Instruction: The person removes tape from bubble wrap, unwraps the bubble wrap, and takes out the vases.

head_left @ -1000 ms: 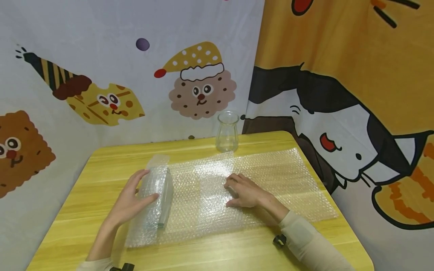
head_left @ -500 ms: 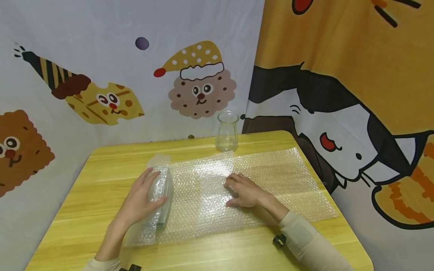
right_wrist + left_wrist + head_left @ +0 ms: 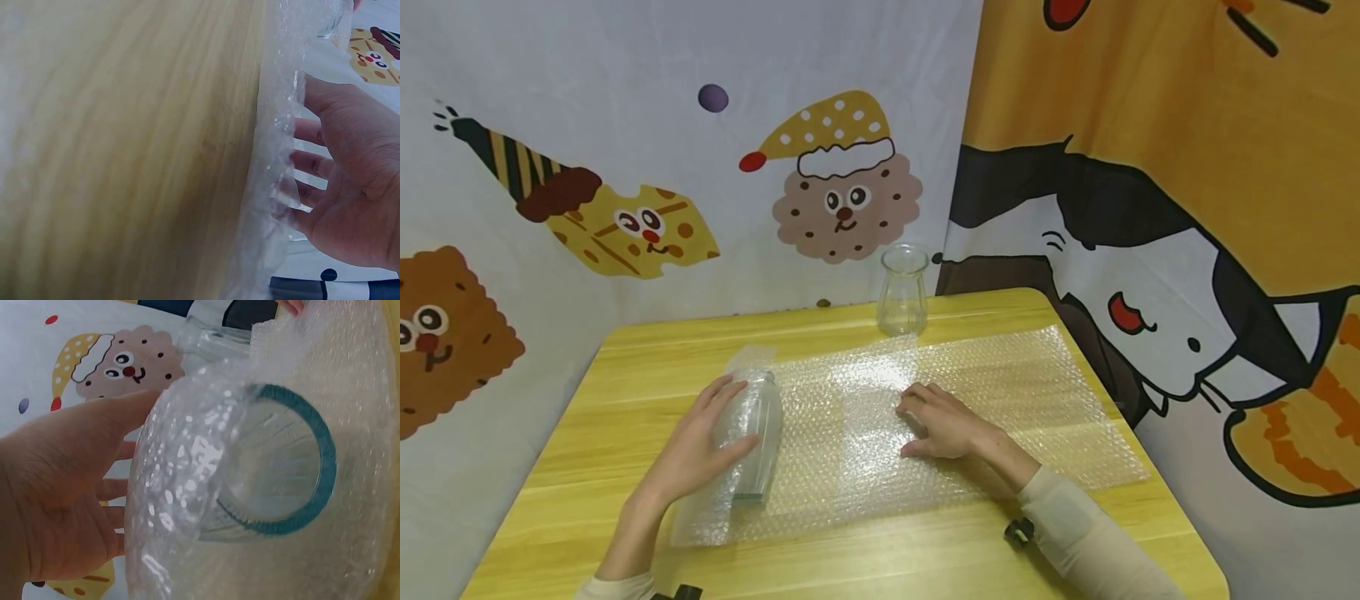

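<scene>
A clear glass vase lies on its side at the left end of a bubble wrap sheet, the end of the sheet folded partly over it. In the left wrist view, the vase's thick round base shows beyond the fold. My left hand rests against the wrapped side of the vase, thumb and fingers spread. Toward the middle of the sheet, my right hand rests on the wrap with its fingertips. The right wrist view shows those fingers touching the wrap, loosely bent.
A second clear glass vase stands upright at the back of the yellow wood-grain table, behind the sheet. Printed curtains hang behind and to the right. The wrap reaches close to the table's right edge.
The left hand moved right over the vase, then back slightly left. The vase has turned a little, and more of it shows outside the fold. The right hand stays still.
</scene>
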A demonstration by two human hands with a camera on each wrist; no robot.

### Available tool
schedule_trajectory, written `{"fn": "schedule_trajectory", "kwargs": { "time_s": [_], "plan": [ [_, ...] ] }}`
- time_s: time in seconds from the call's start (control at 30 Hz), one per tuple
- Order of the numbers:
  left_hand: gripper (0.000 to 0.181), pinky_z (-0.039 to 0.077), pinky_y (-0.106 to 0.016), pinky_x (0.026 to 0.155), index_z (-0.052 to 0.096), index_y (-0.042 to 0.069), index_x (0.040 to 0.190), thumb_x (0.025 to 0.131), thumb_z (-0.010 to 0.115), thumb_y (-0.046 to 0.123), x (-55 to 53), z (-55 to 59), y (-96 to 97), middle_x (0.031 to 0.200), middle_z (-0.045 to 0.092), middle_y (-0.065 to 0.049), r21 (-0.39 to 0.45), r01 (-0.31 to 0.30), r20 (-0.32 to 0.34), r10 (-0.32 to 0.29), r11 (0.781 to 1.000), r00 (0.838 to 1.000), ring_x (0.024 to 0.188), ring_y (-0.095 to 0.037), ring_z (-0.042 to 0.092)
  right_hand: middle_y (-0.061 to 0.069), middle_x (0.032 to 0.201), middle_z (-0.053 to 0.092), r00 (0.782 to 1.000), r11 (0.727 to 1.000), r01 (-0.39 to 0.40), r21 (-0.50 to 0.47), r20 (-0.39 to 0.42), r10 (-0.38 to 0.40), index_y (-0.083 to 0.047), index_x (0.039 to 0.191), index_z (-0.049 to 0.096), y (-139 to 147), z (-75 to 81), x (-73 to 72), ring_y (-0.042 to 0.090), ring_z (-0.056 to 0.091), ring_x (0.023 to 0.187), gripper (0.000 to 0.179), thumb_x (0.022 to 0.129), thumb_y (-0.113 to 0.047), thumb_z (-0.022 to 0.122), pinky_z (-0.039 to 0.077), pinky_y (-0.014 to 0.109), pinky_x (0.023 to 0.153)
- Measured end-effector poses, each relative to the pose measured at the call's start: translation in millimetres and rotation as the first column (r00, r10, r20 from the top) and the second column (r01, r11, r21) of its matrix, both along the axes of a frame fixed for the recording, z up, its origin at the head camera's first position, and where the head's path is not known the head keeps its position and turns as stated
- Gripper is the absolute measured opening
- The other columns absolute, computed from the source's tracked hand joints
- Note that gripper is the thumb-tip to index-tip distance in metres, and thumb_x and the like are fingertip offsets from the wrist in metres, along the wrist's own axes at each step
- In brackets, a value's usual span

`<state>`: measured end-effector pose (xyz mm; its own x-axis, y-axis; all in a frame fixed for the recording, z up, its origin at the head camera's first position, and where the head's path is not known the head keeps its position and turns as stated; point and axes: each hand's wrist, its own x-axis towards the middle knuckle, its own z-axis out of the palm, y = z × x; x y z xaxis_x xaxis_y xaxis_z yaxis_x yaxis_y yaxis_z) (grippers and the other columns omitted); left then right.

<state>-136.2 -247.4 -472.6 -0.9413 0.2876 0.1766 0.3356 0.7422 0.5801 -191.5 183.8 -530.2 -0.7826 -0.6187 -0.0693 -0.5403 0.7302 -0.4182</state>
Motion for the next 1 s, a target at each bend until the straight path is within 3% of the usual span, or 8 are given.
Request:
{"fn": "schedule_trajectory", "kwargs": {
  "time_s": [0.23, 0.4, 0.6, 0.67, 0.73, 0.83, 1.0],
  "plan": [
    [0.081, 0.039, -0.092, 0.116, 0.053, 0.005, 0.165, 0.097, 0.091, 0.025, -1.3, -4.3, -12.1, 0.175, 0.042, -0.032, 0.052, -0.026, -0.03, 0.027, 0.998, 0.999, 0.153, -0.065, 0.046, 0.012, 0.16, 0.058, 1.0, 1.0, -0.004, 0.007, -0.003, 0.004, -0.012, 0.149, 0.067, 0.9, 0.1, -0.9, 0.038, 0.057, 0.147, 0.069, 0.095, -0.049, 0.089, 0.051, 0.062, 0.128],
    [0.073, 0.05, -0.083, 0.114, 0.056, 0.002, 0.162, 0.099, 0.088, 0.018, -0.9, -7.4, -21.6, 0.172, 0.049, -0.031, 0.089, -0.028, -0.086, 0.035, 0.996, 0.996, 0.152, -0.061, 0.051, 0.012, 0.16, 0.058, 1.0, 1.0, -0.006, 0.011, -0.005, 0.006, -0.012, 0.149, 0.067, 0.9, -1.1, -1.5, 0.037, 0.057, 0.148, 0.069, 0.096, -0.049, 0.089, 0.05, 0.062, 0.129],
    [0.065, 0.062, -0.06, 0.108, 0.057, 0.003, 0.162, 0.103, 0.083, 0.014, 0.7, -10.9, -37.3, 0.167, 0.057, -0.026, 0.075, -0.048, -0.136, 0.058, 0.996, 0.989, 0.148, -0.052, 0.058, 0.012, 0.161, 0.058, 1.0, 1.0, -0.006, 0.011, -0.006, 0.006, -0.012, 0.149, 0.067, 0.3, -1.4, -1.1, 0.038, 0.057, 0.149, 0.069, 0.096, -0.049, 0.089, 0.048, 0.062, 0.131],
    [0.062, 0.066, -0.04, 0.107, 0.057, 0.004, 0.162, 0.105, 0.081, 0.014, 1.9, -11.7, -44.0, 0.166, 0.058, -0.025, 0.077, -0.06, -0.141, 0.07, 0.995, 0.988, 0.145, -0.051, 0.058, 0.012, 0.161, 0.058, 1.0, 1.0, -0.008, 0.009, -0.006, 0.009, -0.011, 0.149, 0.067, 0.2, -1.2, -0.8, 0.037, 0.057, 0.148, 0.069, 0.096, -0.049, 0.089, 0.049, 0.061, 0.13],
    [0.06, 0.062, -0.018, 0.103, 0.057, 0.005, 0.163, 0.107, 0.078, 0.014, 3.1, -12.8, -50.7, 0.166, 0.059, -0.026, 0.081, -0.069, -0.147, 0.08, 0.994, 0.986, 0.142, -0.051, 0.059, 0.012, 0.16, 0.058, 1.0, 1.0, -0.011, 0.011, -0.009, 0.011, -0.012, 0.149, 0.067, 0.3, -1.1, -0.6, 0.036, 0.057, 0.148, 0.069, 0.096, -0.049, 0.089, 0.05, 0.061, 0.129],
    [0.058, 0.047, 0.002, 0.097, 0.057, 0.005, 0.163, 0.109, 0.075, 0.013, 4.7, -14.4, -60.6, 0.165, 0.059, -0.027, 0.093, -0.081, -0.15, 0.095, 0.992, 0.984, 0.137, -0.052, 0.06, 0.012, 0.16, 0.058, 1.0, 1.0, -0.011, 0.01, -0.011, 0.011, -0.011, 0.149, 0.067, 0.4, -0.9, -0.5, 0.036, 0.057, 0.148, 0.069, 0.096, -0.049, 0.089, 0.048, 0.062, 0.131],
    [0.051, 0.049, 0.004, 0.087, 0.058, 0.001, 0.161, 0.112, 0.067, 0.008, 7.3, -14.4, -77.9, 0.16, 0.061, -0.032, 0.088, -0.117, -0.13, 0.128, 0.989, 0.983, 0.131, -0.056, 0.065, 0.012, 0.16, 0.058, 1.0, 1.0, -0.007, 0.006, -0.006, 0.007, -0.012, 0.149, 0.067, 0.4, -0.5, -0.3, 0.036, 0.057, 0.148, 0.069, 0.096, -0.049, 0.089, 0.049, 0.061, 0.13]
  ]
}}
